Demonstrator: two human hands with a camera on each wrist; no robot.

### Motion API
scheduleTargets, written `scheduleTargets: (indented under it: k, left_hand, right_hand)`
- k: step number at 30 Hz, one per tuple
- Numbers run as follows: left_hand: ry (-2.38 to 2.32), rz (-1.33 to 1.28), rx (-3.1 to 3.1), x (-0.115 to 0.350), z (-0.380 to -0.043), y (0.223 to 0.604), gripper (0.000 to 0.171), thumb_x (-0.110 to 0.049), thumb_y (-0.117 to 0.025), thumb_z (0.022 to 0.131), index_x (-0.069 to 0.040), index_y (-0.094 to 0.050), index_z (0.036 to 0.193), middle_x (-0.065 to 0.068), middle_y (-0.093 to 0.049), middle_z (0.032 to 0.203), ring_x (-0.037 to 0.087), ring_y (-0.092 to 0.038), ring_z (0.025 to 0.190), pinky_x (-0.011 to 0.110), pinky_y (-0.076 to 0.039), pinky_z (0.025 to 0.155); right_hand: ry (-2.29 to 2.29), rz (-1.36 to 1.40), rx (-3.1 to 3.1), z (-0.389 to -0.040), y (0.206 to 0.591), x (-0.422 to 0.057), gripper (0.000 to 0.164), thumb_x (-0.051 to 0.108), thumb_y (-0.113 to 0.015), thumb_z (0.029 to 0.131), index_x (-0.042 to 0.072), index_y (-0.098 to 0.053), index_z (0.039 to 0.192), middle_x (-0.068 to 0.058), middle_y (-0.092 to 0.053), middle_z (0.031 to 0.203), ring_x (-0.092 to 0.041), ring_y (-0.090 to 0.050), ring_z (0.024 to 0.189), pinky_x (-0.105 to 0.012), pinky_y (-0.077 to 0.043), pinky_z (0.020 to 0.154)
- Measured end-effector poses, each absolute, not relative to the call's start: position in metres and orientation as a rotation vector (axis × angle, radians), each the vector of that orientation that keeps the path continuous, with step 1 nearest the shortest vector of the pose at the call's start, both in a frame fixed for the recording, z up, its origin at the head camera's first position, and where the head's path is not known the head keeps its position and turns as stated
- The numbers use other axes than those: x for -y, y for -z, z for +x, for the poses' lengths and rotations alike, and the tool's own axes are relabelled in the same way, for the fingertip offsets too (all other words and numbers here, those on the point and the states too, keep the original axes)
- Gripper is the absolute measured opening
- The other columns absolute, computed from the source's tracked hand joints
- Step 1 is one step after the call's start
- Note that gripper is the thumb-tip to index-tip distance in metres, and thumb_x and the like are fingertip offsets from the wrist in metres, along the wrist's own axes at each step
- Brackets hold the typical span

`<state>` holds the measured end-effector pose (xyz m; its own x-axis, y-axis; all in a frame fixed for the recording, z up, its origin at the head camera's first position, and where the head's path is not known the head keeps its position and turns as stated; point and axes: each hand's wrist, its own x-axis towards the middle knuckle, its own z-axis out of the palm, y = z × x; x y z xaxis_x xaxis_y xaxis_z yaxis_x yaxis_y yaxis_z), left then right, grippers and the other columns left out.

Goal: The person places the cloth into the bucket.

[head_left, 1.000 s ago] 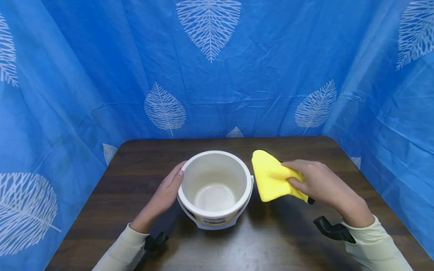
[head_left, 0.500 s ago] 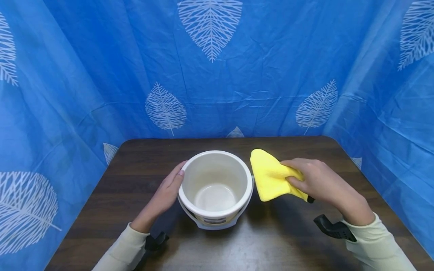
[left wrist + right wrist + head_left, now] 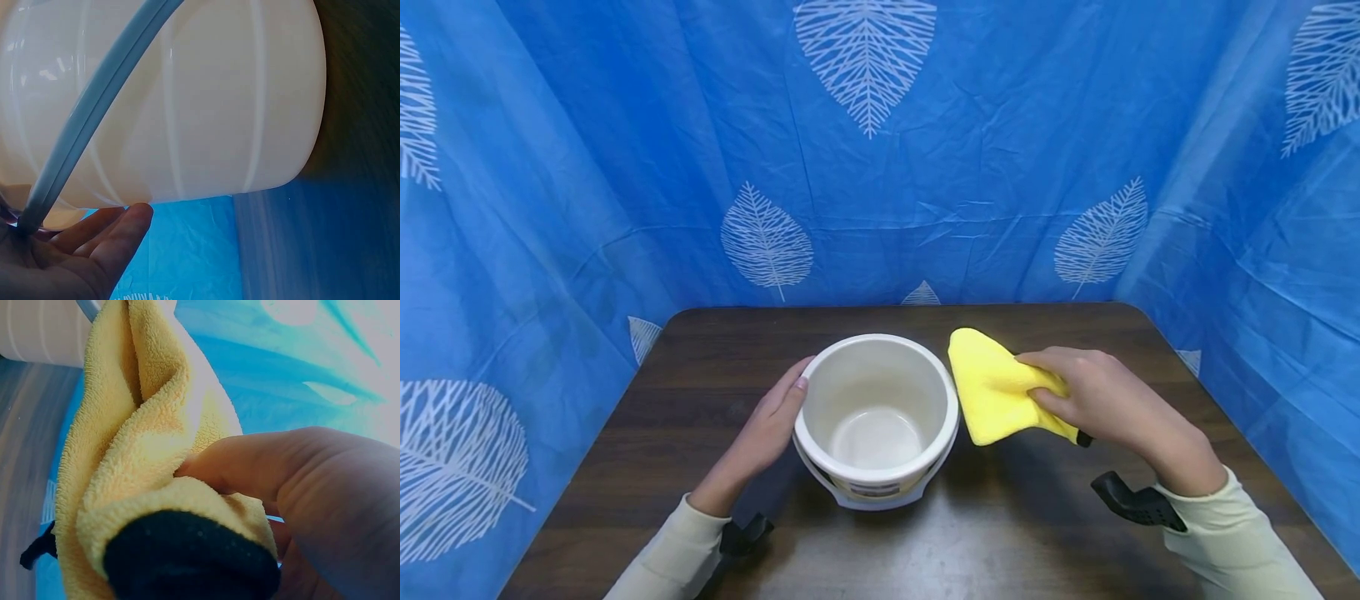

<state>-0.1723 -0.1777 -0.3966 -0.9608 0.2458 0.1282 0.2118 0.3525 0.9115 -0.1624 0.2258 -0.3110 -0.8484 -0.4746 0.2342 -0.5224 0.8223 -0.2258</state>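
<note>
A cream-white bucket [image 3: 874,408] stands upright on the dark wooden table, its open top showing a bare inside. My left hand [image 3: 769,418] holds its left side, thumb at the rim and fingers along the outer wall. In the left wrist view, the pale blue-grey bail handle [image 3: 100,109] crosses the bucket's ribbed wall [image 3: 212,112] and reaches down to that hand [image 3: 75,262]. My right hand [image 3: 1090,396] pinches a yellow fleecy cloth [image 3: 996,390] above the table, right of the bucket. Black trim [image 3: 187,559] and a small black loop [image 3: 40,547] show on the cloth.
The wooden table [image 3: 715,367] has rounded back corners. Blue fabric [image 3: 955,167] with white leaf prints hangs behind it and along both sides. Black straps [image 3: 1138,504] sit on both wrists, over light sleeves.
My right hand has moved slightly left with the yellow cloth, bringing its edge closer to the bucket's rim. The left hand and the bucket have stayed in place.
</note>
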Motion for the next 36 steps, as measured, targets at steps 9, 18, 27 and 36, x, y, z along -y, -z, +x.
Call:
scheduleTargets:
  k: [9,18,27,36]
  left_hand:
    - [-1.718,0.45,-2.563,0.177,-0.173,0.397,0.051,-0.027,-0.033,0.112,-0.003,-0.031,0.158,0.017,-0.038,0.158,0.037,-0.043,0.141,0.054,-0.038,0.111]
    - [-1.719,0.436,-2.561,0.177,-0.172,0.397,0.051,-0.029,-0.033,0.112,-0.005,-0.031,0.158,0.017,-0.039,0.158,0.037,-0.045,0.14,0.055,-0.038,0.11]
    - [-1.718,0.424,-2.56,0.177,-0.172,0.397,0.051,-0.029,-0.032,0.112,-0.005,-0.031,0.158,0.017,-0.039,0.158,0.036,-0.044,0.141,0.055,-0.036,0.112]
    - [-1.72,0.434,-2.559,0.177,-0.172,0.396,0.051,-0.029,-0.032,0.113,-0.005,-0.032,0.157,0.017,-0.04,0.158,0.036,-0.044,0.141,0.054,-0.036,0.112]
  right_hand:
    - [-0.423,0.793,2.827,-0.161,0.308,-0.222,0.041,0.008,-0.082,0.083,0.003,-0.072,0.122,-0.007,-0.073,0.104,-0.017,-0.06,0.079,-0.035,-0.054,0.066]
    - [-0.423,0.781,2.858,-0.163,0.303,-0.219,0.041,0.009,-0.08,0.085,0.003,-0.071,0.125,-0.006,-0.073,0.105,-0.018,-0.06,0.079,-0.035,-0.054,0.067]
    - [-0.435,0.775,2.864,-0.164,0.298,-0.214,0.042,0.009,-0.08,0.085,0.004,-0.071,0.126,-0.007,-0.073,0.106,-0.018,-0.061,0.081,-0.036,-0.056,0.069]
    - [-0.444,0.783,2.863,-0.165,0.294,-0.211,0.042,0.009,-0.078,0.087,0.005,-0.07,0.127,-0.007,-0.073,0.108,-0.019,-0.061,0.082,-0.036,-0.055,0.07]
